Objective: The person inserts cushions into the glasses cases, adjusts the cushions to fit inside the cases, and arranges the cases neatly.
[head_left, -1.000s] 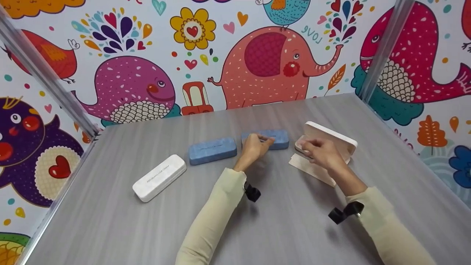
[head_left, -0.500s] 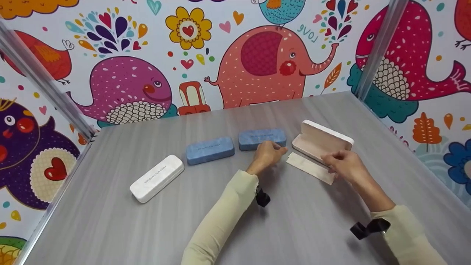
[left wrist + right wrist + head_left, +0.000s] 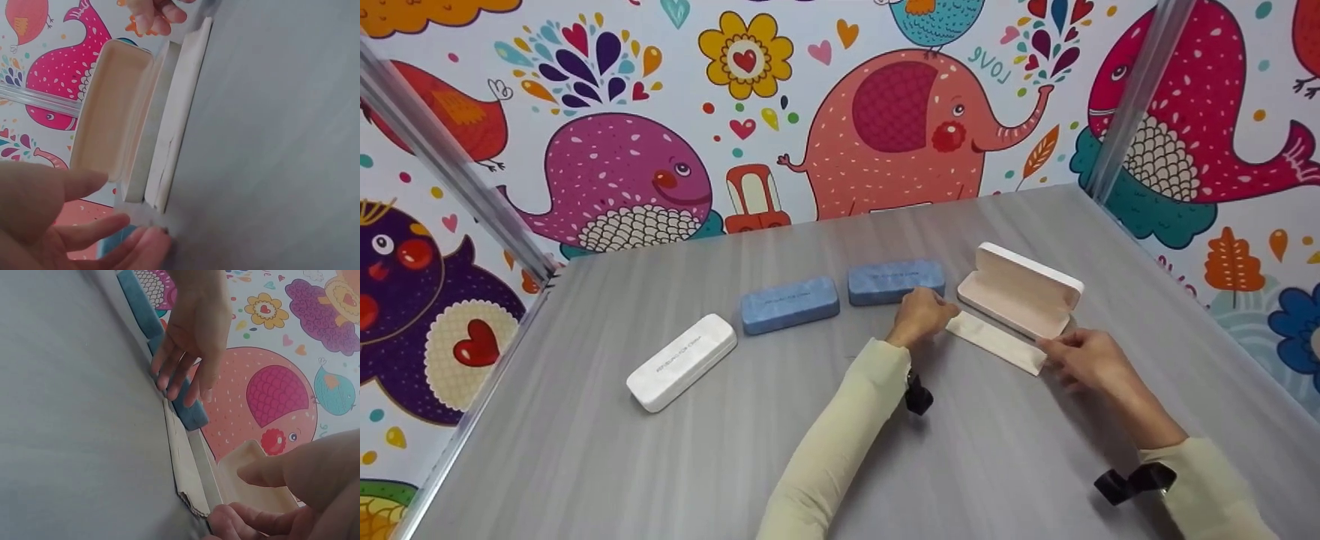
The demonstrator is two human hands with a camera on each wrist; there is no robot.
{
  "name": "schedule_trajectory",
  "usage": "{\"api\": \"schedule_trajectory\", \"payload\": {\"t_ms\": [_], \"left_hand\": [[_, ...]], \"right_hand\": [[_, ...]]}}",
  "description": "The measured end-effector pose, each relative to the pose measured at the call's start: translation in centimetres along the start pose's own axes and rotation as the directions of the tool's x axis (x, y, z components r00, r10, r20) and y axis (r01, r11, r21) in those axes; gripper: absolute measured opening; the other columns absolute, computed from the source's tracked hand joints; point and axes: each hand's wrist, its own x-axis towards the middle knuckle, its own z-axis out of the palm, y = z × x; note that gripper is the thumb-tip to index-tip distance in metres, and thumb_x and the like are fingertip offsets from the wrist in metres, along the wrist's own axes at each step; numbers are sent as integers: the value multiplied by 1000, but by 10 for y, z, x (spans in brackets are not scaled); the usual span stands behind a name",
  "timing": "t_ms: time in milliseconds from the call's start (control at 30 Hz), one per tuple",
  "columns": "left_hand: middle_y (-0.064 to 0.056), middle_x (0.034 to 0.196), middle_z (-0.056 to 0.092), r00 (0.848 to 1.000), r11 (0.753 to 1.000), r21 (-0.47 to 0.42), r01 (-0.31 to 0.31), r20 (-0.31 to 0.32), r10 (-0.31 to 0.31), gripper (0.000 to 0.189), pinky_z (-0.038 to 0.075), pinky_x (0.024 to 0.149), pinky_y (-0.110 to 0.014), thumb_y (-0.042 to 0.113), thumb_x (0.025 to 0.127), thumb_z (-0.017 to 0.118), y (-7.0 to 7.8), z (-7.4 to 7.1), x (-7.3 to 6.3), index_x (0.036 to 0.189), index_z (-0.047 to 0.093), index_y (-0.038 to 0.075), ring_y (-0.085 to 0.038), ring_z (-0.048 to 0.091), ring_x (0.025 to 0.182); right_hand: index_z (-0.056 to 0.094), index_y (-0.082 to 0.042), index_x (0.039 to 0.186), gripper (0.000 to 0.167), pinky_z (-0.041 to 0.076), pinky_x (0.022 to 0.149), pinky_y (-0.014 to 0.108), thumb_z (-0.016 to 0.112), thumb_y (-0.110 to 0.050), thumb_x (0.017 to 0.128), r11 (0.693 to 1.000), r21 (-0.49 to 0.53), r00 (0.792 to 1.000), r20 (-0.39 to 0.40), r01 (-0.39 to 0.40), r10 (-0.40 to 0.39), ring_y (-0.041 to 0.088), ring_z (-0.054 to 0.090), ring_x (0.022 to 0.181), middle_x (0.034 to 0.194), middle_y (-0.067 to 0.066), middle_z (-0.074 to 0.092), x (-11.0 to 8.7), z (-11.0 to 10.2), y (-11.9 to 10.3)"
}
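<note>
A folded cream cloth strip (image 3: 997,343) lies flat on the table along the front of an open white glasses case (image 3: 1011,304), whose lining is beige. My left hand (image 3: 922,319) is at the strip's left end; in the left wrist view its thumb (image 3: 84,183) stands apart from its fingers, and nothing is between them. At the other end is my right hand (image 3: 1093,361). The right wrist view has its fingers (image 3: 230,523) close by the strip's end, thumb spread away; whether they touch it I cannot tell.
Behind my left hand is a closed blue glasses case (image 3: 894,282). Left of it are another blue case (image 3: 790,305) and a closed white case (image 3: 682,362). A cartoon-printed wall (image 3: 645,180) borders the grey table (image 3: 660,472) at the back and sides.
My right hand has left the open case's inside and come toward me and right, to the strip's right end. My left hand has moved right, off the blue case to the strip's left end.
</note>
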Motion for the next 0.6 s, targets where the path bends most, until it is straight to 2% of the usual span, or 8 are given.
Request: {"api": "schedule_trajectory", "payload": {"t_ms": [33,100,200,267,333,433,500,600], "left_hand": [[0,88,72,1000,1000,-1,7,-2,-7,22,48,62,-26,30,92,72,1,2,1,92,79,9,-11,55,66],[3,69,60,1000,1000,2,18,-3,-18,28,41,55,-26,29,92,72,3,6,3,71,71,10,-11,49,59],[6,58,40,999,999,43,11,-32,-10,47,33,53,-27,28,92,71,8,13,5,54,48,13,-12,41,56],[5,60,38,998,996,90,10,-55,-6,48,34,57,-28,27,92,71,10,17,6,55,42,15,-13,41,60],[3,66,51,997,991,133,14,-79,-4,38,43,65,-29,27,91,72,12,20,7,61,54,13,-13,46,67],[-2,86,69,996,986,168,21,-91,-6,22,53,79,-34,27,88,77,12,23,10,78,69,10,-16,57,79],[-5,99,73,995,983,182,25,-96,-7,21,55,85,-38,27,85,80,12,25,11,86,72,8,-18,63,87],[-7,106,74,995,983,180,37,-97,-19,23,55,88,-39,26,81,84,11,28,12,88,71,8,-22,68,98]], "right_hand": [[56,9,119,54,57,64,29,62,-41,98,1000,7,1000,8,-10,10,14,62,75,92,8,65,0,-1,2],[57,8,116,51,57,63,29,63,-40,98,999,21,999,19,-32,32,13,61,74,90,6,65,1,-1,5],[57,5,113,48,56,61,29,64,-39,97,997,40,998,30,-63,62,12,60,71,86,2,64,2,-1,9],[56,5,111,47,56,60,29,64,-39,97,997,31,998,26,-66,65,12,59,69,84,1,63,3,-1,9],[56,5,111,47,56,59,29,65,-39,97,998,19,997,25,-67,66,12,59,67,82,1,62,5,-1,9],[56,3,108,45,56,57,29,66,-38,96,998,-2,998,18,-61,61,13,59,63,79,1,61,8,0,8],[58,1,105,42,55,56,29,67,-38,95,998,-12,998,14,-60,61,13,58,61,76,0,59,10,1,9],[58,-2,98,38,54,54,29,69,-38,93,998,-22,998,-3,-56,56,13,57,59,71,0,58,11,3,9]]}}
